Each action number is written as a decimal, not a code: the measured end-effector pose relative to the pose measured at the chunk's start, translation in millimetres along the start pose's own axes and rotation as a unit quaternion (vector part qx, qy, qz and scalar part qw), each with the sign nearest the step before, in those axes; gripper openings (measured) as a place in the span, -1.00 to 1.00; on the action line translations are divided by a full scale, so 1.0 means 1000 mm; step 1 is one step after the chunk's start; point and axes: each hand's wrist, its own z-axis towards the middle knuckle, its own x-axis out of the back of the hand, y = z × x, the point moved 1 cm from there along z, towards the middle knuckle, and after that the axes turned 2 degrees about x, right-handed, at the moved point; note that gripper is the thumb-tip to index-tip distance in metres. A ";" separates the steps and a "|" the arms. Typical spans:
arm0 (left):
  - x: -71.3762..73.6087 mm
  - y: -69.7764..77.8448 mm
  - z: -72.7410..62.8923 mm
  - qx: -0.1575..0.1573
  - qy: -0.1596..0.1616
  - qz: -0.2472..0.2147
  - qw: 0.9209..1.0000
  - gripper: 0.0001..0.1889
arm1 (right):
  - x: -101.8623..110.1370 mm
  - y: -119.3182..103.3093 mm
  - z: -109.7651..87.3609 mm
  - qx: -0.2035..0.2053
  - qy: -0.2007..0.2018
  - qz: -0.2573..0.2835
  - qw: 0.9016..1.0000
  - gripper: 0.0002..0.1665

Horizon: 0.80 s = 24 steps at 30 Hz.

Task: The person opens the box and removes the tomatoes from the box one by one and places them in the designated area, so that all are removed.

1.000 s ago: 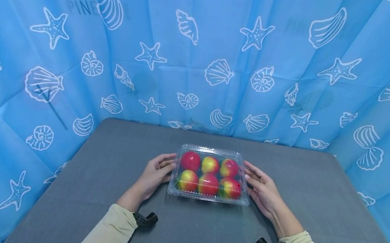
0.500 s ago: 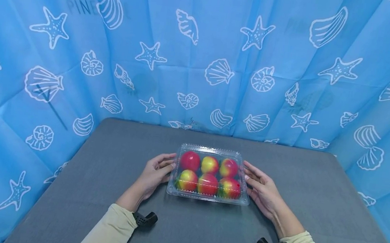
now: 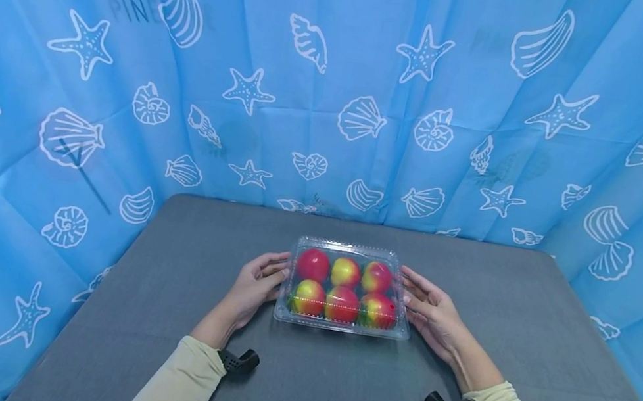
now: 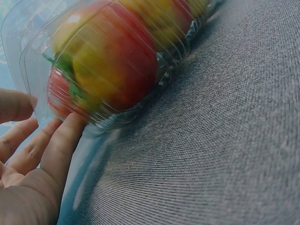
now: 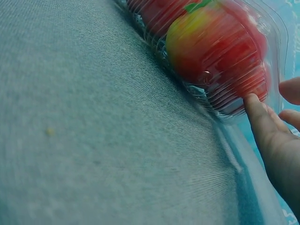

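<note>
A clear plastic clamshell box (image 3: 343, 327) with its lid down lies on the grey table. Through the plastic show several round red-and-yellow fruits (image 3: 342, 304), set in two rows. My left hand (image 3: 252, 288) is at the box's left side; in the left wrist view its straight fingers (image 4: 65, 138) touch the ribbed wall and the thumb is by the rim. My right hand (image 3: 435, 314) mirrors it on the right side, a straight finger (image 5: 257, 112) against the wall in the right wrist view. Green leaf bits (image 4: 70, 79) show beside one fruit.
Grey cloth covers the table (image 3: 336, 387), which has rounded far corners. Behind and at both sides hangs a blue curtain (image 3: 318, 127) printed with white shells and starfish. Each wrist wears a black band (image 3: 239, 362).
The box has shifted very slightly to the left. Both hands keep almost the same place at its sides.
</note>
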 end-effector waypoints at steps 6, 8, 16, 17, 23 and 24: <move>0.001 0.000 0.000 0.003 0.000 0.002 1.000 -0.54 | -0.001 0.000 0.000 -0.004 -0.004 0.006 1.000 -0.12; 0.002 0.000 0.000 0.003 0.000 0.003 1.000 -0.54 | -0.001 0.000 0.000 -0.010 -0.003 0.010 1.000 -0.11; 0.003 -0.001 0.000 0.007 -0.004 0.001 1.000 -0.54 | 0.000 0.000 0.001 -0.014 -0.004 0.012 1.000 -0.12; 0.003 -0.001 0.000 0.007 -0.004 0.001 1.000 -0.54 | 0.001 0.001 0.001 -0.011 -0.006 0.010 1.000 -0.12; 0.003 -0.001 0.001 0.007 0.000 0.003 1.000 -0.55 | 0.001 0.002 0.001 0.002 -0.009 0.000 1.000 -0.13; 0.003 -0.001 0.001 0.006 0.001 0.003 1.000 -0.55 | 0.001 0.002 0.001 0.002 -0.009 0.001 1.000 -0.13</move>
